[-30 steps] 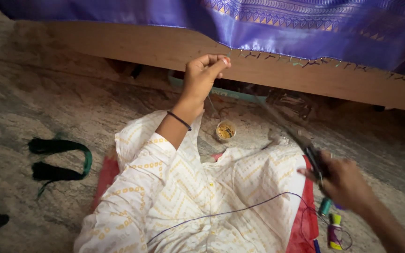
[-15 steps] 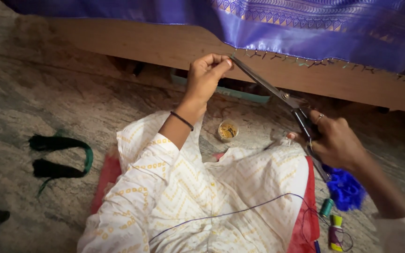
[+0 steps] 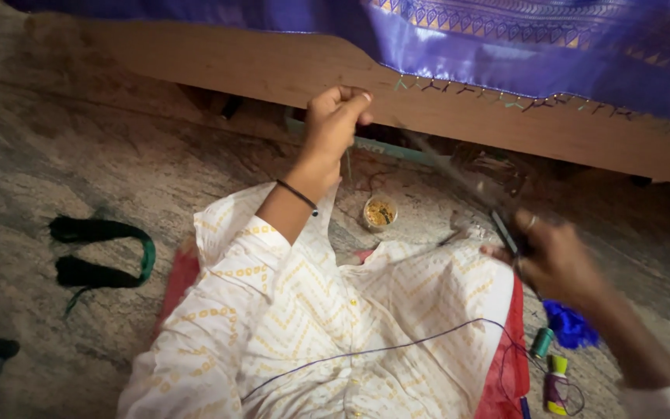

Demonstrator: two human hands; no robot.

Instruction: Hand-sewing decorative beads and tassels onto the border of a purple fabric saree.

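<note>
Under the purple cloth's [image 3: 552,54] edge, my left hand [image 3: 333,120] pinches thin, limp thread; my right hand [image 3: 556,260] grips blurred scissors [image 3: 505,229]. Thread seems light, best held close to the fringe.

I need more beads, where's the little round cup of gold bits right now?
In the head view the small round cup sits on the floor near the middle, just beyond the white patterned cloth, below the raised left hand.
</note>
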